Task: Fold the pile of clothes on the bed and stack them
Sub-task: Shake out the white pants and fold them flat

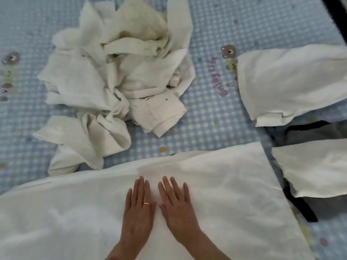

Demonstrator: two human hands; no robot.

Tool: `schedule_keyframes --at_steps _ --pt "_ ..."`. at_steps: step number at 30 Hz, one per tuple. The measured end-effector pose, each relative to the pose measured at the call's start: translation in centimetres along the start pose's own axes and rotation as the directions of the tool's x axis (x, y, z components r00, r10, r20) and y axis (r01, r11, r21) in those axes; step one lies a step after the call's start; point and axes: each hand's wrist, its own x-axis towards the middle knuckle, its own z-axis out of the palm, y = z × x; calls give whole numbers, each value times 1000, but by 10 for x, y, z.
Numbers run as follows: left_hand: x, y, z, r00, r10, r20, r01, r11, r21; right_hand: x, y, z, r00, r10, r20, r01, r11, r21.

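Observation:
A large white cloth (225, 184) lies spread flat across the near part of the bed. My left hand (138, 209), with a gold ring, and my right hand (177, 205) press flat on its middle, side by side, fingers straight and pointing away from me. Beyond them sits a crumpled pile of white and cream clothes (116, 76), untidy and overlapping. Two folded white pieces lie at the right: one farther away (289, 83), one nearer (315, 167).
The bed (212, 113) has a blue checked sheet with bear prints and pink lettering. A dark grey item with black straps (300, 205) lies under the folded pieces at the right. A dark bed edge crosses the top right corner.

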Motion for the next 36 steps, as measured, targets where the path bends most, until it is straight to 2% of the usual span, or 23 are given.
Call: schedule_keyframes --at_steps 2,4,6,8,9,10,11,13,14,15,16,17,19,20,21,24,25,27,29,31,33,34,36 --pt "-5 -43 2 998 -52 17 51 998 48 30 -4 19 986 -142 91 151 983 -101" --pt "-4 -78 5 997 -56 50 51 994 95 59 24 17 986 -125 107 145 967 -211" --pt "1 -115 3 995 -92 39 86 987 135 82 67 7 997 74 23 -64 959 -274" --pt "9 -152 -4 981 -195 -21 196 970 143 94 100 -16 933 353 -74 -361 911 -198" --pt "10 -168 -8 967 -250 -45 254 958 131 98 99 -23 887 447 -117 -461 873 -161" --pt "9 -182 -12 958 -281 -59 286 951 114 100 84 -25 877 451 -166 -473 871 -132" --pt "6 -192 -13 958 -280 -62 285 954 98 99 60 -21 918 351 -185 -377 917 -130" --pt "-6 -204 -9 980 -194 -46 197 975 98 86 3 3 994 -98 -45 90 982 -166" --pt "-14 -212 -6 989 -145 -25 147 983 114 80 -18 14 952 -297 77 307 932 -195" --pt "-24 -224 -5 993 -117 4 115 985 129 81 -30 17 911 -368 185 404 888 -219" --pt "-35 -240 -6 992 -123 24 118 982 146 88 -36 18 914 -326 241 380 896 -228" --pt "-46 -259 -9 987 -159 24 153 974 166 94 -38 19 952 -183 244 248 930 -273" --pt "-67 -298 -24 960 -280 5 274 944 182 98 -52 16 987 113 114 -74 949 -305" --pt "-79 -315 -34 939 -345 -4 341 927 158 95 -71 16 989 143 41 -126 954 -274" --pt "-91 -330 -44 916 -401 -9 399 908 130 89 -101 19 997 77 -27 -81 975 -207" --pt "-121 -361 -69 855 -515 -67 518 854 48 73 -208 40 965 -257 47 258 966 -10" --pt "-132 -372 -74 821 -564 -91 567 823 13 77 -238 48 946 -313 87 313 950 8" --pt "-155 -397 -78 730 -677 -96 670 736 -98 94 -280 66 944 -299 142 305 952 -25" --pt "-169 -421 -75 632 -775 24 742 596 -305 109 -293 84 946 -237 222 267 957 -115" --pt "-171 -439 -75 597 -787 157 722 441 -533 118 -293 99 930 -207 304 264 951 -160" --pt "-169 -446 -75 560 -802 208 686 309 -659 123 -291 105 926 -192 326 260 949 -179" --pt "-169 -448 -75 527 -811 256 670 211 -711 123 -294 106 930 -172 324 236 957 -170" --pt "-173 -451 -71 501 -765 405 550 -80 -831 114 -306 110 954 -149 258 182 977 -109"
